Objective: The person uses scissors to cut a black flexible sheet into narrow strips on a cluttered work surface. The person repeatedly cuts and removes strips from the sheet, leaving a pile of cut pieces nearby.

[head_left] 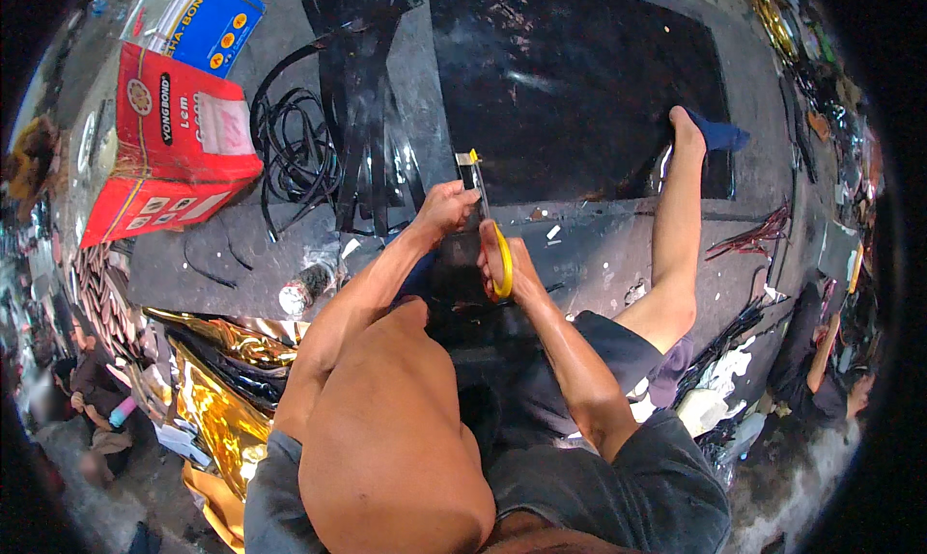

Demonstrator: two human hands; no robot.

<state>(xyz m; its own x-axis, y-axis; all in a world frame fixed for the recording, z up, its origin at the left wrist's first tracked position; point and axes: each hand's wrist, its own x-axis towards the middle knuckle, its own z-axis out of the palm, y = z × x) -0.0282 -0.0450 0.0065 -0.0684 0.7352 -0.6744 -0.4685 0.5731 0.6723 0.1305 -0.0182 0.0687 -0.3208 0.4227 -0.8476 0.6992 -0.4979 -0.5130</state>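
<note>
Right hand: wrapped around the yellow handles of the scissors (503,262); that hand (522,264) has a firm hold, blades pointing away from the body.
Left hand: fingers closed in a pinch; this hand (447,207) grips a small black strip (467,176), pale and yellow at its far end.
Scissors position: in front of the body, blades right beside the strip; cannot tell if they are biting into it.
Under hands: dark grey work surface (603,240), small pale scraps scattered on it.
Ahead/right: large black sheet (579,81), lying flat.
Ahead/left: bundle of long black strips (350,100); tangled coil of thin black strips (294,153) just left of it.
Far left: red box (159,182), blue box (220,31) behind it.
Near left: small round object (294,297), whitish end, kind unclear; crumpled gold foil (232,404) closer to the body.
Legs: one knee bent up near the left forearm; right leg (676,231) stretched out, blue-covered foot over the black sheet.
Right side: thin dark reddish strips (758,234), crumpled white material (716,390).
Edges: other people, left and right, blurry.
</note>
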